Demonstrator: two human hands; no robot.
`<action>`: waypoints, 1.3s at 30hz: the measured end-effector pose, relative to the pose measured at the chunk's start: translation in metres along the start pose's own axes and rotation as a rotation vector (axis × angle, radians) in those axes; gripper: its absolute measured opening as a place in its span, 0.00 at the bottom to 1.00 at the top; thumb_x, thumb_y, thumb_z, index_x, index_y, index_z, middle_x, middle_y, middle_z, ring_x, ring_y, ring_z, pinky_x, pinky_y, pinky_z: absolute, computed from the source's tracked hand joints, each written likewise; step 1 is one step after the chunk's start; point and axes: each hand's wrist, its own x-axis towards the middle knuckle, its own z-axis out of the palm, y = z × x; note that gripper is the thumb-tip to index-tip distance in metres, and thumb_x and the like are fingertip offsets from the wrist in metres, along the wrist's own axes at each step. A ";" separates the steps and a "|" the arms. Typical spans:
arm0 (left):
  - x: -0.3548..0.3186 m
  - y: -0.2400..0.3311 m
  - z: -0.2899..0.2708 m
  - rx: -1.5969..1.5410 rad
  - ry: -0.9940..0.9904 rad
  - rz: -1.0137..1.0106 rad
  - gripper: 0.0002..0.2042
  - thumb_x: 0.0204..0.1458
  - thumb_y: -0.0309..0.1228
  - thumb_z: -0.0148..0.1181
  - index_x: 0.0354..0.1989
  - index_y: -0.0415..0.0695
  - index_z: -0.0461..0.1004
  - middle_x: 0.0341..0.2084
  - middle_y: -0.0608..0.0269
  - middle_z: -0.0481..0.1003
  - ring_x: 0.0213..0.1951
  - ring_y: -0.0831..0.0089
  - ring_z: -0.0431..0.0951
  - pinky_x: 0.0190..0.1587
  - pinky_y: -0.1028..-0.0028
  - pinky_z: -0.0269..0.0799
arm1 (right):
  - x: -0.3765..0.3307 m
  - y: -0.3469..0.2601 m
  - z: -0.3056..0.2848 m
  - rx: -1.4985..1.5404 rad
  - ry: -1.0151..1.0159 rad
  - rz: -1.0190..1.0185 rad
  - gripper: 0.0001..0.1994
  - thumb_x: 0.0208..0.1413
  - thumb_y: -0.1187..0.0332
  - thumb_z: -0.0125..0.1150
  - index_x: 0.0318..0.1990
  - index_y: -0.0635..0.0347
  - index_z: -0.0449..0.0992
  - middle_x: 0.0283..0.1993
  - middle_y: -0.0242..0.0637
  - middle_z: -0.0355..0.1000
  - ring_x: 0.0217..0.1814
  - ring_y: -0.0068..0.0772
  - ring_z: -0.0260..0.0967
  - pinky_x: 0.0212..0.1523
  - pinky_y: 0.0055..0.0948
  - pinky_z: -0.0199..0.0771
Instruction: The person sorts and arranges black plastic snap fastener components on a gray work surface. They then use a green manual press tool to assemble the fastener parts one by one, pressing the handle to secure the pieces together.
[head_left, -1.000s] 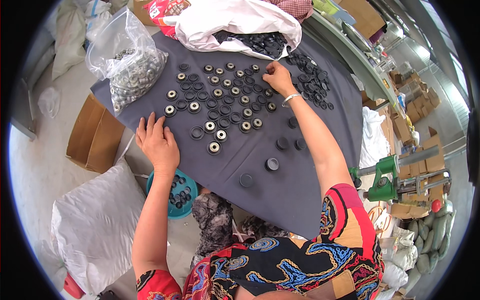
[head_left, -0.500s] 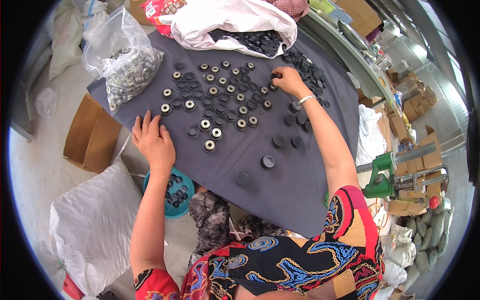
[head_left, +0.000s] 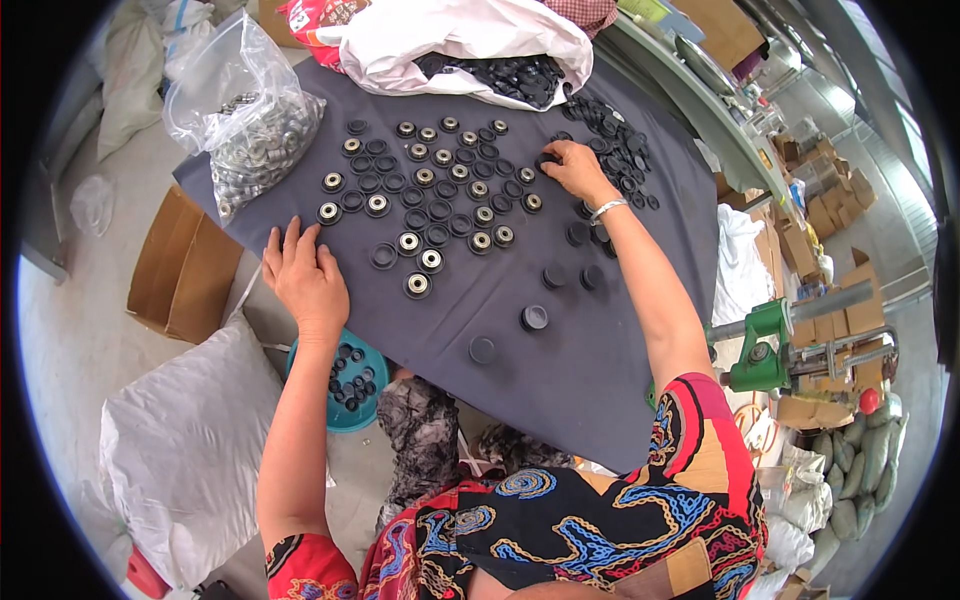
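My left hand (head_left: 303, 276) lies flat with fingers spread on the near left edge of a dark cloth-covered table (head_left: 560, 350), just left of several black round wheels (head_left: 432, 190) laid out in rows, some with metal centres. My right hand (head_left: 574, 168) reaches to the far right of the rows, fingers curled on a black round part (head_left: 546, 160). A loose heap of black parts (head_left: 615, 140) lies just beyond it. A few black caps (head_left: 534, 318) lie apart nearer to me.
A clear plastic bag of metal rings (head_left: 250, 130) sits at the table's far left. A white sack with black parts (head_left: 470, 50) lies at the back. A teal bowl of parts (head_left: 345, 378), a cardboard box (head_left: 180, 270) and a white sack (head_left: 185, 450) stand below left; a green press (head_left: 780, 350) at the right.
My right hand has shifted slightly right along the far rows. My left hand stays flat at the table edge.
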 end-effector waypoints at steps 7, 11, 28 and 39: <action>0.000 0.000 -0.002 -0.002 0.001 0.002 0.13 0.54 0.28 0.53 0.47 0.44 0.76 0.57 0.59 0.71 0.64 0.55 0.61 0.67 0.55 0.47 | -0.002 -0.013 -0.011 0.046 -0.041 0.095 0.17 0.48 0.67 0.64 0.44 0.67 0.78 0.41 0.52 0.77 0.44 0.50 0.75 0.49 0.39 0.72; -0.002 0.000 -0.002 -0.005 -0.006 -0.003 0.13 0.54 0.28 0.53 0.48 0.44 0.76 0.57 0.59 0.71 0.64 0.55 0.61 0.67 0.55 0.47 | 0.000 -0.010 -0.004 -0.058 -0.033 0.033 0.16 0.48 0.67 0.63 0.43 0.67 0.78 0.38 0.53 0.77 0.43 0.51 0.75 0.48 0.39 0.72; 0.000 -0.002 0.000 -0.026 0.016 -0.011 0.13 0.53 0.28 0.54 0.46 0.43 0.77 0.56 0.58 0.71 0.64 0.53 0.61 0.67 0.52 0.47 | -0.046 -0.031 -0.021 -0.428 -0.020 0.037 0.16 0.49 0.64 0.63 0.45 0.62 0.78 0.43 0.48 0.75 0.50 0.48 0.71 0.51 0.46 0.68; -0.001 0.001 -0.001 -0.024 0.006 -0.008 0.13 0.52 0.28 0.54 0.47 0.44 0.77 0.56 0.57 0.71 0.63 0.53 0.62 0.67 0.52 0.47 | -0.010 -0.040 0.008 -0.287 0.005 -0.111 0.10 0.53 0.69 0.59 0.42 0.54 0.80 0.41 0.39 0.74 0.51 0.43 0.69 0.52 0.44 0.64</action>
